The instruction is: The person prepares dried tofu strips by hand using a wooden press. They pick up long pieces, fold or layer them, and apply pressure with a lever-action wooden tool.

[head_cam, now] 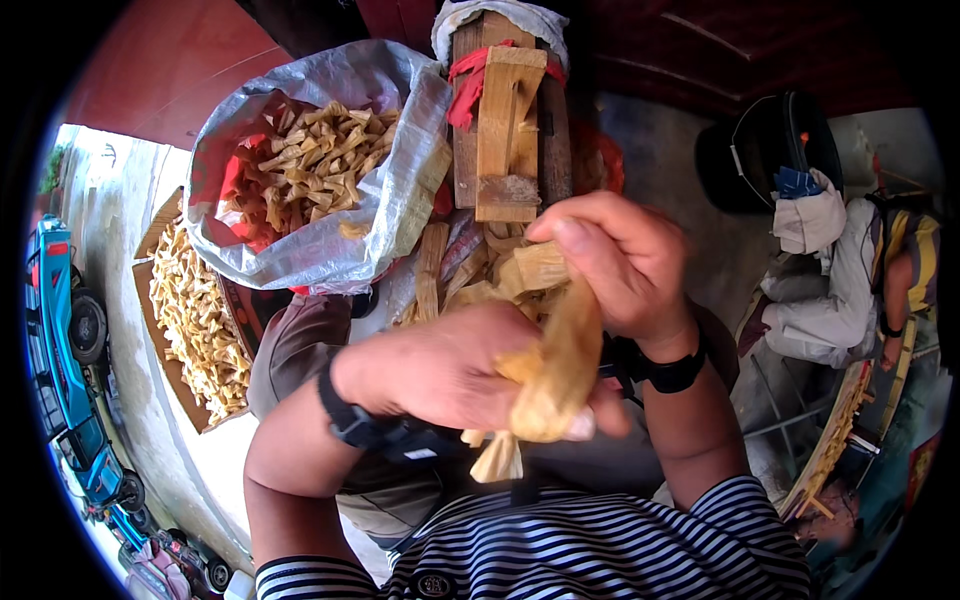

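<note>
My left hand (442,364) grips a soft tan strip (562,352), perhaps dried bamboo shoot or tofu skin. The strip loops over the fingers, and a frayed end (499,459) hangs beneath. At the upper end of the strip, my right hand (626,259) pinches it between thumb and bent forefinger. Motion blurs both hands somewhat. Behind them, loose flat strips (431,262) lie in a pile, partly hidden by the hands. Just beyond rises a slotted wooden block (510,135), tied with red cloth (469,82) to a darker wooden bench (466,165).
A woven plastic sack (401,180) at far left holds many knotted tan pieces (322,157). Left of my leg, a cardboard box (161,330) contains more knots. Right: a black bucket (739,165), a seated person (825,307) and a long tray (825,442). Blue vehicles (64,330) stand outside.
</note>
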A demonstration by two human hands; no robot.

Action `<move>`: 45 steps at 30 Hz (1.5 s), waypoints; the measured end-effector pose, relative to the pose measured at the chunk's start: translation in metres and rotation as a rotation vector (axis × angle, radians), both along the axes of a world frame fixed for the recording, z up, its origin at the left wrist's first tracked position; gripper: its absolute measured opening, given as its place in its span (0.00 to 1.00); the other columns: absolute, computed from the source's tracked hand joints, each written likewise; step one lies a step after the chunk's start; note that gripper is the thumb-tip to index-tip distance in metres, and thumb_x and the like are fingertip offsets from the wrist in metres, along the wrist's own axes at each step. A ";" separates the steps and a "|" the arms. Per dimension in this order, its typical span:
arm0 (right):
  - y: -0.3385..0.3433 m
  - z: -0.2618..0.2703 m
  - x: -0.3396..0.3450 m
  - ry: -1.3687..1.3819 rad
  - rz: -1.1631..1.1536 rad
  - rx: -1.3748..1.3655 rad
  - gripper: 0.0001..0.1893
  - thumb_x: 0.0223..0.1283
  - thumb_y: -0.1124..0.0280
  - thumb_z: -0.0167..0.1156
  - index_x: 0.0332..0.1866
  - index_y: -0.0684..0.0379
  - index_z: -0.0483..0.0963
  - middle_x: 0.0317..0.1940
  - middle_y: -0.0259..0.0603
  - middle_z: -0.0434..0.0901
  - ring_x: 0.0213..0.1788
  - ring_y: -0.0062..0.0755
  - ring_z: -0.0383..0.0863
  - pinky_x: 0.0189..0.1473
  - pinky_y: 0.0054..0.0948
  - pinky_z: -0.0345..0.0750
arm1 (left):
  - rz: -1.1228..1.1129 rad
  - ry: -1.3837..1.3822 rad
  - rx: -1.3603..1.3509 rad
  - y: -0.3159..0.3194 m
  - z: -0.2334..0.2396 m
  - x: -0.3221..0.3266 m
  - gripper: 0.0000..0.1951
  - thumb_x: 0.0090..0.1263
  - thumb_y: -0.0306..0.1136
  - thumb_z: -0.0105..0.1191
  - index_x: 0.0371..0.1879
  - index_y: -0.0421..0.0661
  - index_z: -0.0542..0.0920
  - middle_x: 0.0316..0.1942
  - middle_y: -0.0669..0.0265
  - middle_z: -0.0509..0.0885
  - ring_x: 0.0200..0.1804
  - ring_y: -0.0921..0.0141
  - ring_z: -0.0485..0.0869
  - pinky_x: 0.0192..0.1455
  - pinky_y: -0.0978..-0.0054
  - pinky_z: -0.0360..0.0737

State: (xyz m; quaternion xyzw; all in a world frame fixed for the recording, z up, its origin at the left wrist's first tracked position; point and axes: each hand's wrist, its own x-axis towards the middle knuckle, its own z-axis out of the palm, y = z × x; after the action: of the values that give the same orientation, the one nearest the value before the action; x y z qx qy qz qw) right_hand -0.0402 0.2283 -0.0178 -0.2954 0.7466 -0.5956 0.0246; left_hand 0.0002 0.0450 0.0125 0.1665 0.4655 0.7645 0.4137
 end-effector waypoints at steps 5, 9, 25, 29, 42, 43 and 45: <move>-0.002 -0.015 0.005 -1.016 0.294 -0.352 0.05 0.62 0.76 0.56 0.39 0.65 0.77 0.27 0.30 0.77 0.24 0.16 0.75 0.25 0.14 0.69 | 0.460 1.216 -0.791 -0.010 -0.024 -0.008 0.13 0.50 0.31 0.67 0.35 0.45 0.82 0.24 0.67 0.75 0.25 0.68 0.77 0.26 0.73 0.74; -0.007 -0.027 0.012 -1.376 0.382 -0.610 0.07 0.64 0.72 0.52 0.37 0.63 0.76 0.26 0.29 0.74 0.23 0.13 0.70 0.24 0.13 0.64 | 0.585 1.519 -0.705 -0.016 -0.043 -0.014 0.18 0.44 0.33 0.66 0.37 0.47 0.83 0.24 0.68 0.73 0.23 0.66 0.74 0.23 0.68 0.72; -0.020 -0.039 0.017 -0.022 0.024 0.165 0.11 0.63 0.67 0.59 0.35 0.66 0.74 0.25 0.48 0.76 0.29 0.44 0.78 0.32 0.34 0.73 | 0.504 0.943 -0.984 -0.012 -0.029 -0.003 0.14 0.46 0.16 0.57 0.35 0.41 0.83 0.49 0.61 0.81 0.42 0.58 0.83 0.42 0.69 0.81; -0.018 -0.033 0.015 -0.734 0.115 -0.082 0.15 0.69 0.61 0.52 0.36 0.65 0.75 0.23 0.35 0.75 0.24 0.27 0.73 0.27 0.26 0.68 | 0.564 0.959 -0.746 -0.021 -0.028 -0.005 0.08 0.51 0.18 0.54 0.30 0.39 0.82 0.47 0.63 0.82 0.36 0.63 0.84 0.37 0.70 0.81; -0.017 -0.021 0.011 -0.875 0.148 -0.166 0.16 0.67 0.60 0.58 0.36 0.65 0.78 0.23 0.27 0.75 0.23 0.10 0.65 0.26 0.14 0.64 | 0.549 -0.056 -0.417 -0.033 -0.022 -0.017 0.14 0.58 0.34 0.68 0.39 0.41 0.82 0.27 0.71 0.82 0.27 0.82 0.76 0.29 0.85 0.73; -0.016 -0.019 0.011 -0.898 0.122 -0.151 0.15 0.65 0.61 0.59 0.35 0.65 0.78 0.23 0.28 0.76 0.24 0.11 0.67 0.28 0.14 0.66 | 0.572 -0.066 -0.447 -0.031 -0.025 -0.016 0.13 0.58 0.33 0.67 0.38 0.42 0.82 0.26 0.72 0.81 0.25 0.83 0.76 0.27 0.86 0.71; -0.012 -0.016 0.008 -0.941 0.067 -0.121 0.13 0.63 0.63 0.62 0.34 0.65 0.79 0.24 0.28 0.77 0.28 0.12 0.71 0.31 0.16 0.69 | 0.615 -0.085 -0.503 -0.026 -0.029 -0.013 0.10 0.58 0.30 0.66 0.36 0.42 0.81 0.23 0.73 0.80 0.23 0.84 0.74 0.24 0.86 0.69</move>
State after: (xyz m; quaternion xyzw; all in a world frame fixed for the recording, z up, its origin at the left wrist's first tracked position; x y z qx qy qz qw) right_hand -0.0324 0.2165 -0.0336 -0.0181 0.6085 -0.7059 0.3622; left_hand -0.0132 0.0186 -0.0160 -0.1191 0.6487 0.7210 0.2126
